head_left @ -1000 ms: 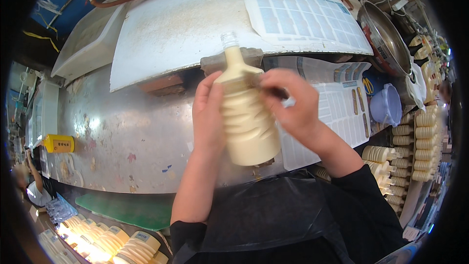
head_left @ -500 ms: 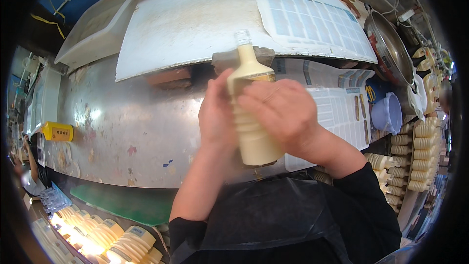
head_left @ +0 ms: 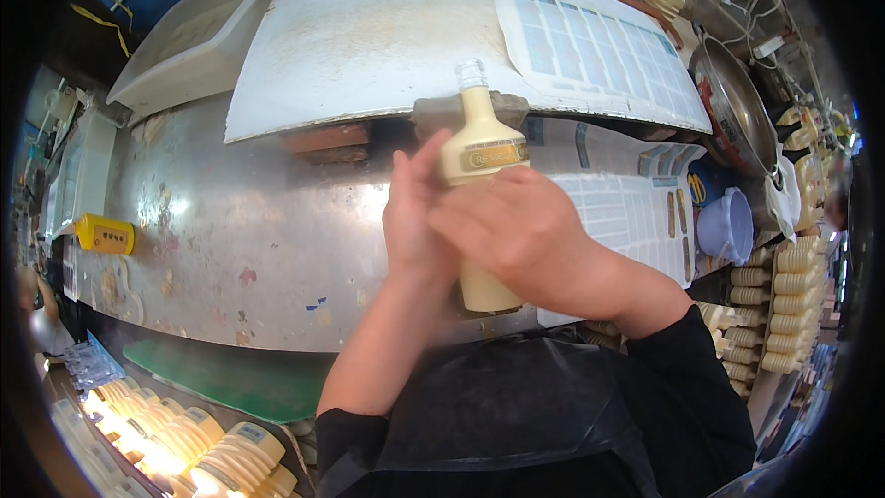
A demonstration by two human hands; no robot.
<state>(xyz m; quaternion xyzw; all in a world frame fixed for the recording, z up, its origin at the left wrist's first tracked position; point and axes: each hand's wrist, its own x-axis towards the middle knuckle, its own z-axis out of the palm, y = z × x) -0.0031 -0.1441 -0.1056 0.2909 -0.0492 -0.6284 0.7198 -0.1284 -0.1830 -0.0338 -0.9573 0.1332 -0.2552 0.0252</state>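
A cream-coloured bottle (head_left: 481, 134) with a clear glass neck top leans away from me over the near table edge. A gold and dark label (head_left: 493, 156) wraps its shoulder. My left hand (head_left: 417, 212) cups the bottle from the left, its fingers partly hidden behind it. Across the front of the bottle lies my right hand (head_left: 512, 221), fingers together and pressed on its body just below the label. Both hands are slightly blurred. The lower end of the bottle shows beneath my right wrist.
A white board (head_left: 369, 46) lies at the back, with a label sheet (head_left: 590, 51) on it. Another sheet (head_left: 618, 221) lies at right, near a lavender bucket (head_left: 728, 226) and a metal pan (head_left: 737, 106). A yellow bottle (head_left: 103, 234) lies left. Cream bottles (head_left: 244, 461) crowd lower left.
The gold label has turned toward me and now shows more fully. My right hand has slid left and slightly down across the bottle. The whole view has shifted slightly.
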